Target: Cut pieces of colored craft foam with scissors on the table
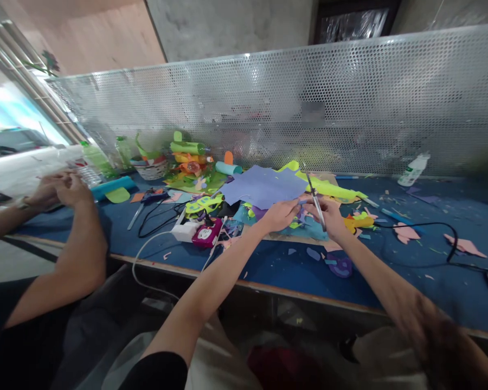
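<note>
A large lavender sheet with a jagged edge [264, 187] lies over the clutter in front of me. My left hand [282, 215] is at its lower right edge, fingers closed in a pinch on its purple edge by the fingertips. Close beside it, my right hand [327, 215] is closed around a pair of scissors [315, 197], whose slim metal blades point up and away. The fingertips of both hands nearly meet. Beneath them lie teal and green paper scraps [305, 228], partly hidden by the hands.
A white power strip [184, 232] with a magenta plug adapter [207, 234] sits to the left. Yellow-green cutouts [333, 189], a white bottle [413, 169] and a woven basket [149, 167] stand farther back. Another person's hands [67, 187] are at far left.
</note>
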Available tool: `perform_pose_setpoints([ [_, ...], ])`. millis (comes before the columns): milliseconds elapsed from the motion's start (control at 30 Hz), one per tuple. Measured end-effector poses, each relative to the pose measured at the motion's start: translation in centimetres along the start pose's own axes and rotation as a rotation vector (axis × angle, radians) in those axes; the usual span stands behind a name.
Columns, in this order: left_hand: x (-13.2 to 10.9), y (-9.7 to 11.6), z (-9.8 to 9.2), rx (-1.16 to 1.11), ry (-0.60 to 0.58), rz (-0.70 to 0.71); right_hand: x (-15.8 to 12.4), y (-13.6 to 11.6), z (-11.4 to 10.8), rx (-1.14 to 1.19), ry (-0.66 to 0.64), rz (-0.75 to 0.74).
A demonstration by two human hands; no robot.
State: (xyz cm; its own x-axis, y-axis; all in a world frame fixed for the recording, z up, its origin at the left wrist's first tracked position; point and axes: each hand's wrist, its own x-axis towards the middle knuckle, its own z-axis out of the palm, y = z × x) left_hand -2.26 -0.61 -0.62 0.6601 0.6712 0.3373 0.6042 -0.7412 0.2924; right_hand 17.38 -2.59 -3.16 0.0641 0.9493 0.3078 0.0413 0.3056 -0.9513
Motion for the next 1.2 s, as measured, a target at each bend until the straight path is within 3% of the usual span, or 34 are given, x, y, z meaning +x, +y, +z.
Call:
perform_pose_setpoints([
  [167, 0.0, -0.3, 0.3, -0.034, -0.014, 0.043, 0.1, 1.1, 0.2, -0.04, 0.05, -0.058],
  [433, 0.1, -0.3, 0.1, -0.078, -0.003, 0.022, 0.0, 0.8, 0.1, -0.125, 0.052, -0.056],
  [667, -0.1, -0.6, -0.4, -0.14, 0.056, 0.034, 0.0, 0.1, -0.3, 0.023, 0.141, -0.102],
  [900, -0.1, -0.1, -0.6, -0.135, 0.016, 0.017, -0.2, -1.1, -0.3, 0.13, 0.27, -0.197],
  [1200, 0.0, -0.7, 0.1, -0.06, -0.036, 0.018, 0.1, -0.5, -0.4, -0.03, 0.083, -0.089],
])
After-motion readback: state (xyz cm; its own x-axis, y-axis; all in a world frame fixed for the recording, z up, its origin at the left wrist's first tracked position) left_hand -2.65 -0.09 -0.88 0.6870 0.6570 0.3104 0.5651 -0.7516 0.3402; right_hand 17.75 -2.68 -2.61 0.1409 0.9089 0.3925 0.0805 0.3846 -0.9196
